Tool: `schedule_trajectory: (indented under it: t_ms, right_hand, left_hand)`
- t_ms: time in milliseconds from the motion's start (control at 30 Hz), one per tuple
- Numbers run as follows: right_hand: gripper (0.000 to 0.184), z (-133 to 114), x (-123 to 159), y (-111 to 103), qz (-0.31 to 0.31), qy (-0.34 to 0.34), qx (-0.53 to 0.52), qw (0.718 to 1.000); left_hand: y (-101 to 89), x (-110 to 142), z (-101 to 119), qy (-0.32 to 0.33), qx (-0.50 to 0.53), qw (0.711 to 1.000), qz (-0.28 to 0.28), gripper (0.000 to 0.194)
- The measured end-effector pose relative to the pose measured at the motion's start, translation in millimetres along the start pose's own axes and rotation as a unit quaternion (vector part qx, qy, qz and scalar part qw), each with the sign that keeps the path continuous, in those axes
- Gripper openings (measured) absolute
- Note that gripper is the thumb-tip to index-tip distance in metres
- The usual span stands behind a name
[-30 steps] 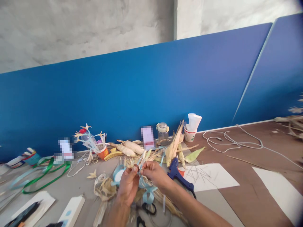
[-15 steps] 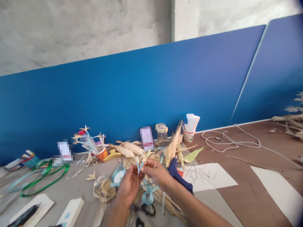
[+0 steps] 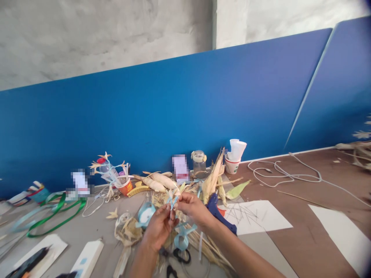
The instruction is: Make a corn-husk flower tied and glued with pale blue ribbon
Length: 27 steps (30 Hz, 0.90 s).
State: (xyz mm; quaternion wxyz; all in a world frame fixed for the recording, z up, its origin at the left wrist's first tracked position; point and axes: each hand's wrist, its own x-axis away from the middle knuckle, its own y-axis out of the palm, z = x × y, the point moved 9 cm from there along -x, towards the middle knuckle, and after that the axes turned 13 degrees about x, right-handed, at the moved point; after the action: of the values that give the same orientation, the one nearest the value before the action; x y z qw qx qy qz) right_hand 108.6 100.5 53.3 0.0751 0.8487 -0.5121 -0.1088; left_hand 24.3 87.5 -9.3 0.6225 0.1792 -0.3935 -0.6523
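Note:
Between my two hands is a small husk flower stem (image 3: 173,201), its forked stalks wrapped in light blue ribbon and a thin wire hanging below. My left hand (image 3: 158,227) pinches the stem low down. Fingers of my right hand (image 3: 191,209) are closed at its upper right side, by a pale bloom. Under the hands lie dried husk strips and a loose curl of blue ribbon (image 3: 181,240). A blue ribbon roll (image 3: 145,214) sits just left of them. Black-handled scissors (image 3: 182,255) lie below, their blades hidden.
A dark blue glue gun (image 3: 220,218) lies right of my hands beside white paper with thin wires (image 3: 246,216). Behind are corn husks (image 3: 213,179), a lidded jar (image 3: 199,164) and a paper cup (image 3: 232,166). Finished-looking branches (image 3: 106,166) and a white power strip (image 3: 87,258) are left.
My left fingers have drawn up and closed more tightly on the stem just under the fork. The right hand stays nearly in place. The whole view has shifted slightly.

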Motion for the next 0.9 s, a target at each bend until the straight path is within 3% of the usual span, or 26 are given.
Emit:
schedule_trajectory:
  t_ms: [100,233,433,600,900]
  right_hand:
    - [0.025,2,0,-5,0.022,0.002,0.031,0.999]
    - [0.023,7,-1,-1,-0.003,0.009,0.024,1.0]
    - [0.019,8,-2,-6,0.014,0.005,0.02,1.0]
    - [0.02,11,-3,-4,0.008,0.02,0.02,1.0]
    - [0.015,17,-7,-12,0.044,0.003,0.047,0.998]
  left_hand:
    - [4.2,2,1,0.012,-0.048,0.999,-0.021,0.031]
    - [18.2,5,0,0.007,-0.045,0.997,-0.055,0.055]
    - [25.6,9,10,0.055,-0.018,0.996,-0.07,0.021]
    - [24.4,8,6,0.038,0.012,0.996,-0.075,0.018]
    - [20.6,8,12,0.096,0.007,0.994,-0.04,0.015]
